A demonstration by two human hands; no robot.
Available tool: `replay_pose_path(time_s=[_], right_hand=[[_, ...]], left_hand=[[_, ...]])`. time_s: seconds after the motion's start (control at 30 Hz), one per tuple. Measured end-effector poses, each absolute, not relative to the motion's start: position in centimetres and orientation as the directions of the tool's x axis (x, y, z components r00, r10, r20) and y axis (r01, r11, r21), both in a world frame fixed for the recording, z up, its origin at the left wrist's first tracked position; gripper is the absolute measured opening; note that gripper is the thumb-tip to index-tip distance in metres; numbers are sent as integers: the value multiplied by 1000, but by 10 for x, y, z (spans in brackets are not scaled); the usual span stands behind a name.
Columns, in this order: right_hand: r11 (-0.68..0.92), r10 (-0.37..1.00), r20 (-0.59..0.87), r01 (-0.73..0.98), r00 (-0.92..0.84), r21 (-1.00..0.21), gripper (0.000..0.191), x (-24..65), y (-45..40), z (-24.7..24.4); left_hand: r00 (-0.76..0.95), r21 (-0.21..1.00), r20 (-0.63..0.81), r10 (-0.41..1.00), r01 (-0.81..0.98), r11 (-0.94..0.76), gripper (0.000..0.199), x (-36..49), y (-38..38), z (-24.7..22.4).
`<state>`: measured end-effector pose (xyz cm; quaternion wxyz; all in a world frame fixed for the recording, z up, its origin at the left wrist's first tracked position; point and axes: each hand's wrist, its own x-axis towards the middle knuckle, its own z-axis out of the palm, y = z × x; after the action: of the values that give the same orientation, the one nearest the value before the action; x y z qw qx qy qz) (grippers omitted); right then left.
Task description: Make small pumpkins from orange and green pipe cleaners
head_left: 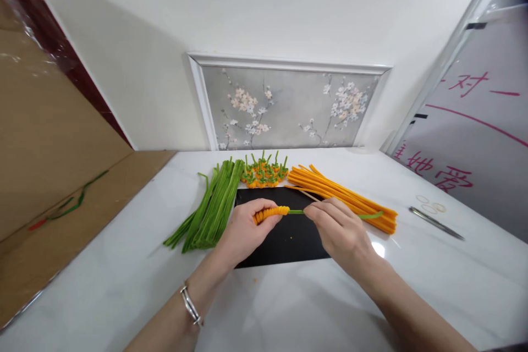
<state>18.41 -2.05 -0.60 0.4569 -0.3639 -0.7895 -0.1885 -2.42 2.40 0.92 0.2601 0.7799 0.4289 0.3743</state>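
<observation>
An orange coiled pipe cleaner (272, 212) is pinched between the thumb and fingers of my left hand (249, 228). From its right end a green stem (295, 212) runs to my right hand (340, 228), whose fingers are closed on it; the stem's free end sticks out to the right. Both hands are above a black mat (284, 242). Left of the mat lies a bundle of green pipe cleaners (218, 203), and to the right a bundle of orange pipe cleaners (342, 195). Several small orange pieces with green stems (264, 173) stand behind the mat.
On the white table (136, 264), tweezers (437, 223) lie at the right beside several thin rings (439, 207). Brown cardboard (49, 203) covers the left side. A white wall (144, 66) rises behind the table, and a board with red writing (474, 121) stands at the right.
</observation>
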Motion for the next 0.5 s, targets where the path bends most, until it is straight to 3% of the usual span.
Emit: replay_pose_path(time_s=[0.27,0.5], right_hand=[[641,435,831,767,-348,-15,27,182,-18,-12],[689,573,780,663,-251,-293,19,177,-17,-20]], left_hand=[[390,699,381,838,472,-538,14,-23,21,9],[378,835,277,883,360,-416,23,-23,21,4]])
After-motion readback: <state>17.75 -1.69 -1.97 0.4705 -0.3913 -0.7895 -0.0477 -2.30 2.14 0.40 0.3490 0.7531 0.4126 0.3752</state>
